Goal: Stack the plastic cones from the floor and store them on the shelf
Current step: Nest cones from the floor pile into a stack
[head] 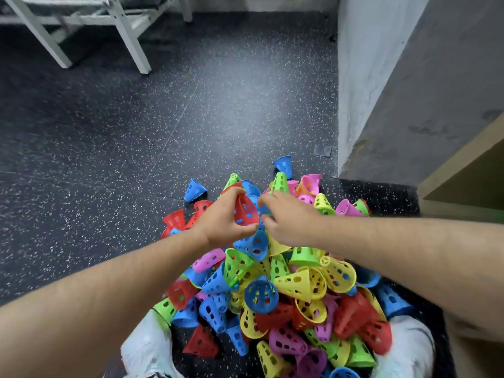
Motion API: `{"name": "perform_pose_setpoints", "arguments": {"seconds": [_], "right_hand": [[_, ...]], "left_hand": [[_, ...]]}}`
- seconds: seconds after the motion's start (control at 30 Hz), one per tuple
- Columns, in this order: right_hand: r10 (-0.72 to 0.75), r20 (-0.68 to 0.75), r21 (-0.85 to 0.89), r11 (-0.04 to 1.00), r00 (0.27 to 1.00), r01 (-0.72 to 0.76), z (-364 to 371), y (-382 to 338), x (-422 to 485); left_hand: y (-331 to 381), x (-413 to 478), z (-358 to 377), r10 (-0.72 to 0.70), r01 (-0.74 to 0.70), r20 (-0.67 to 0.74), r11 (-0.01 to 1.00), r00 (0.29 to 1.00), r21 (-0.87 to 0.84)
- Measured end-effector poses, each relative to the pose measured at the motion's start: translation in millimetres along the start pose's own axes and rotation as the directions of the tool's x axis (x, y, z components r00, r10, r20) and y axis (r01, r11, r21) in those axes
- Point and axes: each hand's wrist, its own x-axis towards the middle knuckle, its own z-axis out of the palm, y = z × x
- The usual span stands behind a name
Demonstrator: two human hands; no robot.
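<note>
A heap of small perforated plastic cones [294, 285] in red, blue, green, yellow and pink lies on the dark speckled floor between my knees. My left hand [221, 222] grips a red cone [246, 210] above the far side of the heap, its wide mouth facing right. My right hand [286, 216] is just right of it, fingers curled toward a blue cone [255, 200] behind the red one. Whether those fingers hold anything is hidden. A wooden shelf [463, 173] stands at the right edge.
A grey wall corner [381, 105] rises at the right, beside the shelf. White metal frame legs [128, 36] stand at the far left. Single blue cones [194, 190] lie a little apart from the heap. Bare floor [136, 132] stretches ahead and left.
</note>
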Motion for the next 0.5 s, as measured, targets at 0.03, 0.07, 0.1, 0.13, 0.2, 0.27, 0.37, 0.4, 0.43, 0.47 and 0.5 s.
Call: {"name": "perform_pose_setpoints", "arguments": {"seconds": [0.03,0.07,0.1,0.13,0.2,0.27,0.37,0.4,0.43,0.47,0.5], "right_hand": [[0.034,0.049,0.003,0.999,0.998,-0.034,-2,8,-3],[0.061,0.096,0.000,0.998,0.994,-0.062,-3,17,-6],[0.078,0.143,-0.010,0.997,0.987,-0.078,-5,24,-10],[0.090,0.172,-0.014,0.996,0.981,-0.089,-5,30,-13],[0.099,0.179,0.003,0.995,0.979,-0.101,-1,38,-15],[0.067,0.175,-0.002,0.998,0.982,-0.067,4,40,-11],[-0.008,0.150,-0.052,0.999,0.989,0.016,1,35,2],[-0.036,0.130,-0.083,0.995,0.991,0.047,-1,34,8],[-0.060,0.116,-0.111,0.991,0.991,0.073,-3,31,14],[-0.075,0.105,-0.123,0.989,0.992,0.088,-4,29,19],[-0.088,0.096,-0.123,0.987,0.992,0.099,-3,25,23]], "left_hand": [[-3,0,-2,-0.027,0.028,0.019,1.000,0.999,-0.004],[-5,0,-5,-0.047,0.046,0.046,0.999,0.998,0.005],[-4,-1,-8,-0.055,0.052,0.087,0.998,0.995,0.032],[-2,0,-10,-0.057,0.051,0.121,0.997,0.991,0.054],[1,6,-10,-0.050,0.040,0.150,0.997,0.987,0.068],[2,11,-9,-0.039,0.025,0.178,0.997,0.983,0.079],[-4,8,-8,-0.005,-0.018,0.242,0.995,0.970,0.095],[-7,6,-9,0.004,-0.026,0.251,0.996,0.968,0.085],[-10,2,-11,0.005,-0.024,0.253,0.997,0.967,0.072],[-12,-2,-12,0.002,-0.018,0.252,0.998,0.968,0.061],[-13,-7,-13,-0.009,-0.005,0.251,0.998,0.968,0.057]]}}
